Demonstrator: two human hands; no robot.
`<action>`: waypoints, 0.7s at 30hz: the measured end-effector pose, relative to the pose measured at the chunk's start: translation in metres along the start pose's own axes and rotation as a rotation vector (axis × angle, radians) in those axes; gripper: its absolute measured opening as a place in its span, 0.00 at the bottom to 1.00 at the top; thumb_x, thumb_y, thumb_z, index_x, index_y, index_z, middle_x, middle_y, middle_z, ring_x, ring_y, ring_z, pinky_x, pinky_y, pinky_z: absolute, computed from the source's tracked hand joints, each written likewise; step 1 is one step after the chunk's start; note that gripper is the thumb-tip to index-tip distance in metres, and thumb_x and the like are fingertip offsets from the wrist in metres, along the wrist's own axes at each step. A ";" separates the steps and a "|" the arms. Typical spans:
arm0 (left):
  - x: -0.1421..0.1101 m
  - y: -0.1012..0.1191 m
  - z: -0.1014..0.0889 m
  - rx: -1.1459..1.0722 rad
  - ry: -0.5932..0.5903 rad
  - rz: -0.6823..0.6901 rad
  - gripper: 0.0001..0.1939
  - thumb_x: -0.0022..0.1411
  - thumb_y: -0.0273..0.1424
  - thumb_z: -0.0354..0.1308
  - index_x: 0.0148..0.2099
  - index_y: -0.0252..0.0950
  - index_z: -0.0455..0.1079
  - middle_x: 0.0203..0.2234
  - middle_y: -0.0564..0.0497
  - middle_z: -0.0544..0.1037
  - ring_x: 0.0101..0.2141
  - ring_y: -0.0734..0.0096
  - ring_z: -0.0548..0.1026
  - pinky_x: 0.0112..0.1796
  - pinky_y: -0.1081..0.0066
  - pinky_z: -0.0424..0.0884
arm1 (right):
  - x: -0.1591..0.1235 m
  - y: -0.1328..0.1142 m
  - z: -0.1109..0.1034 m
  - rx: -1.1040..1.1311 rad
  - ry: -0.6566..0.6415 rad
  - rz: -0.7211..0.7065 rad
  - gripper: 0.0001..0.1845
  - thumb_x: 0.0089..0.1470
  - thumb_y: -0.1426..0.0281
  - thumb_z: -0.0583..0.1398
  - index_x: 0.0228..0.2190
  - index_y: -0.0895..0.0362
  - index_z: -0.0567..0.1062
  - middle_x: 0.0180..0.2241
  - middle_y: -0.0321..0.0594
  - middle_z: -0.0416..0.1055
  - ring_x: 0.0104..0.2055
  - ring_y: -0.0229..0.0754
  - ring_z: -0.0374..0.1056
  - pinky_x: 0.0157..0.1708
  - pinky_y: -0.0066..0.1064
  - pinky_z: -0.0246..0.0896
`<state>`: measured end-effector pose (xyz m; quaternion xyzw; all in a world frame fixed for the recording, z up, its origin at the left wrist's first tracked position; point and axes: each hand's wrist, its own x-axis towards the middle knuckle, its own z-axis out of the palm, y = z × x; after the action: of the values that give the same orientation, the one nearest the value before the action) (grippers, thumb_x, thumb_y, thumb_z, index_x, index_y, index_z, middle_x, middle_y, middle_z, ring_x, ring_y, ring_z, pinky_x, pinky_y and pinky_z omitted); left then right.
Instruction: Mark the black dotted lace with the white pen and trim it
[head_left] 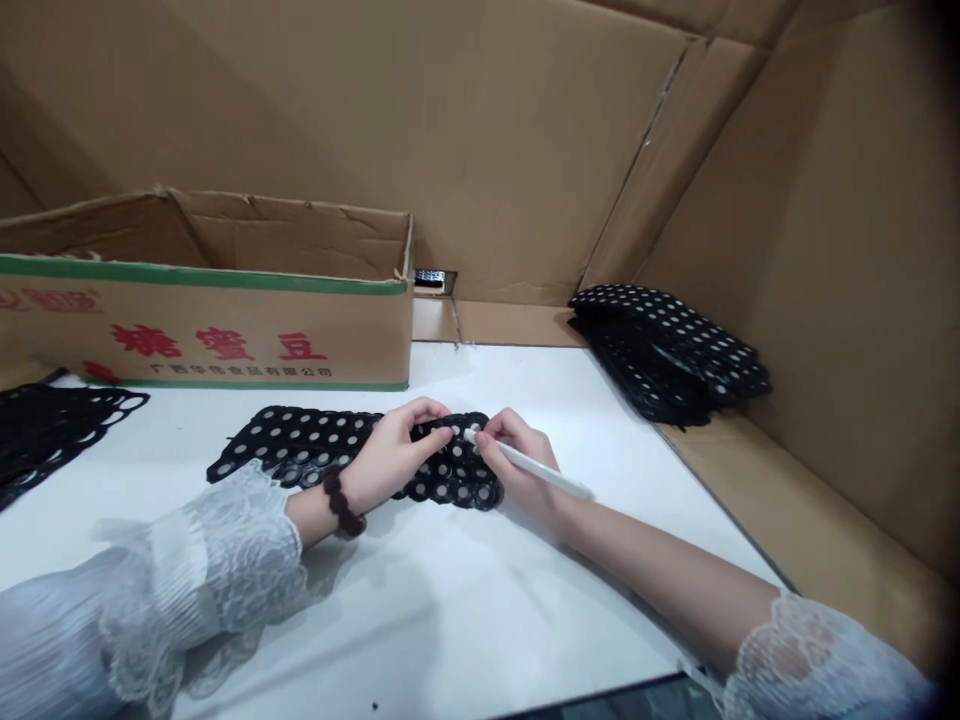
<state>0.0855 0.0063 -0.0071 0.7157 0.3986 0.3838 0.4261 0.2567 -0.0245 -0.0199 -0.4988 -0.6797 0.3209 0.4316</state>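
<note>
A black sheet of joined rings with pale round discs point(315, 435) lies on the white table. My left hand point(394, 450) rests over its middle, thumb and forefinger closed on the sheet close to a disc. My right hand point(521, 460) pinches a slim white pen-like tool point(544, 468). The tool's tip meets the sheet near its right end, just beside my left fingertips. What lies directly under the left palm is hidden.
An open cardboard box point(255, 335) with red lettering stands at the back left. More black ring sheet without discs point(52, 425) lies at the left edge. Folded black dotted sheets point(667, 350) are piled at the right against cardboard walls point(487, 140). The white tabletop point(465, 610) extends forward.
</note>
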 end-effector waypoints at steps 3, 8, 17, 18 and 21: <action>0.001 -0.001 -0.001 0.000 -0.018 -0.016 0.06 0.55 0.31 0.52 0.36 0.34 0.64 0.31 0.52 0.69 0.35 0.71 0.67 0.39 0.72 0.61 | 0.001 0.000 0.000 0.042 0.013 0.026 0.13 0.53 0.60 0.52 0.24 0.56 0.60 0.19 0.30 0.55 0.21 0.32 0.52 0.21 0.25 0.46; 0.001 -0.003 -0.002 -0.046 -0.056 -0.058 0.09 0.55 0.33 0.52 0.38 0.35 0.64 0.33 0.52 0.70 0.36 0.71 0.67 0.39 0.72 0.61 | 0.006 0.001 0.000 0.167 0.030 0.036 0.15 0.54 0.61 0.51 0.22 0.56 0.58 0.19 0.30 0.53 0.22 0.32 0.51 0.22 0.25 0.47; 0.004 -0.003 -0.003 -0.075 -0.073 -0.114 0.08 0.53 0.33 0.54 0.34 0.33 0.65 0.28 0.54 0.69 0.32 0.74 0.67 0.36 0.73 0.61 | 0.007 0.001 0.000 0.150 0.036 0.009 0.15 0.54 0.62 0.50 0.21 0.56 0.57 0.20 0.30 0.52 0.23 0.33 0.50 0.23 0.25 0.47; 0.003 -0.004 -0.003 -0.072 -0.071 -0.111 0.08 0.53 0.33 0.55 0.34 0.34 0.65 0.28 0.54 0.69 0.31 0.74 0.67 0.36 0.73 0.61 | 0.007 0.001 0.000 0.135 0.031 0.002 0.14 0.54 0.62 0.50 0.21 0.56 0.57 0.20 0.30 0.52 0.24 0.33 0.50 0.23 0.25 0.47; 0.002 -0.005 -0.003 -0.065 -0.060 -0.099 0.08 0.53 0.34 0.55 0.33 0.34 0.64 0.26 0.54 0.69 0.30 0.74 0.67 0.34 0.73 0.62 | 0.006 0.001 0.000 0.079 -0.004 -0.009 0.14 0.54 0.61 0.50 0.22 0.56 0.58 0.20 0.30 0.53 0.24 0.33 0.51 0.23 0.26 0.47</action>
<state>0.0826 0.0108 -0.0103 0.6922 0.4079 0.3531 0.4793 0.2558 -0.0186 -0.0189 -0.4776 -0.6698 0.3464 0.4509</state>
